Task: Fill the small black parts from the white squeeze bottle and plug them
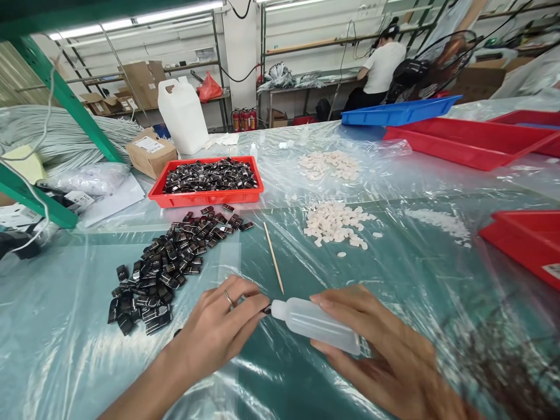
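Operator: Clear plastic sheeting [394,280] covers the green bench and lies wrinkled under the work area. What is in hand?

Technician: Right hand [385,356] is wrapped around a small translucent squeeze bottle [317,324] held on its side low over the sheeting, nozzle pointing left. Left hand [219,326] is pinched shut on a small dark part [266,309] right at the nozzle tip. The two hands meet there.

Operator: Hazards?

Technician: Judged from this position: excess squeeze could flood the part and wet the left fingertips [258,308]. Any drip would land on the sheeting. The part is mostly hidden, so alignment cannot be confirmed.

Operator: Nearby items?

Technician: A wooden stick [273,256] lies just beyond the nozzle; a wrist sweep could knock it. The loose pile of black parts [168,262] lies near the left hand, the white pieces [335,224] farther off.
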`<state>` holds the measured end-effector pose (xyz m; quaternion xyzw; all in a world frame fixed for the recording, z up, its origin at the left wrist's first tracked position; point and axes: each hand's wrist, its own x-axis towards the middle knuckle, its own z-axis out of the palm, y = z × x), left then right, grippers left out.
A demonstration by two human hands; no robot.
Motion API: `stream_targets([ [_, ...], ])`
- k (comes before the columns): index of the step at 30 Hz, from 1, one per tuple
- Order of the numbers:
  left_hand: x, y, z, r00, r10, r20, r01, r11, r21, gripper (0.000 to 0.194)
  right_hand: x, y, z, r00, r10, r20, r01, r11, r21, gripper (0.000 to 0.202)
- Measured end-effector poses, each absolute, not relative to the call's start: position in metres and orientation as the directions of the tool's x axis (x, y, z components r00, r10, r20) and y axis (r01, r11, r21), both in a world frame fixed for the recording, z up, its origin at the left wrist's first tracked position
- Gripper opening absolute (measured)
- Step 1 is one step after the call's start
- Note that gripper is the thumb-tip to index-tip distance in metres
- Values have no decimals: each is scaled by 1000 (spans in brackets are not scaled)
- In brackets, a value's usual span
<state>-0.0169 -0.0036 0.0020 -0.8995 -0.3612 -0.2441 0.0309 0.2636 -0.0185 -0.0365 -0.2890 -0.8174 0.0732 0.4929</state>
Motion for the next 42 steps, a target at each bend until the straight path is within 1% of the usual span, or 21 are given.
stream_targets([
  [3, -17, -5, 3, 616, 650, 444, 670, -729, 137, 12, 263, -19, -37, -357, 541, 761, 414, 822, -390, 76],
  [6, -17, -5, 2, 614, 663, 429, 678, -721, 145, 12, 265, -20, -38, -361, 553, 751, 414, 817, -403, 79],
  [12, -18, -5, 0, 643, 644, 414, 662, -740, 121, 11, 266, -19, -35, -369, 557, 745, 408, 817, -408, 85],
  [15, -17, -5, -1, 627, 642, 442, 662, -738, 132, 10, 267, -18, -34, -361, 560, 746, 409, 814, -412, 89],
  [17, -17, -6, 0, 627, 638, 447, 666, -737, 117, 11, 268, -18, -33, -360, 565, 742, 415, 810, -416, 90],
  [19, -16, -6, 2, 646, 638, 419, 671, -736, 85, 13, 269, -18, -34, -375, 568, 733, 422, 808, -410, 92],
  [21, -16, -7, 4, 651, 637, 412, 672, -737, 78, 14, 270, -18, -34, -390, 569, 724, 435, 807, -400, 93],
  [23, -16, -7, 4, 636, 643, 426, 672, -733, 102, 13, 270, -18, -34, -386, 563, 731, 453, 806, -381, 92],
  [27, -17, -6, 0, 631, 647, 429, 664, -736, 133, 12, 269, -19, -33, -409, 513, 755, 460, 830, -315, 92],
  [29, -18, -7, 0, 634, 641, 433, 661, -740, 128, 12, 268, -20, -32, -430, 500, 752, 458, 838, -296, 92],
  [33, -17, -7, 2, 657, 631, 413, 660, -746, 90, 13, 268, -21, -31, -427, 512, 745, 469, 830, -302, 92],
  [38, -16, -4, -1, 610, 623, 490, 667, -737, 107, 14, 267, -18, -27, -426, 484, 764, 446, 847, -288, 92],
  [42, -16, -3, -3, 605, 611, 511, 666, -740, 97, 15, 267, -19, -26, -408, 515, 754, 424, 838, -343, 92],
])
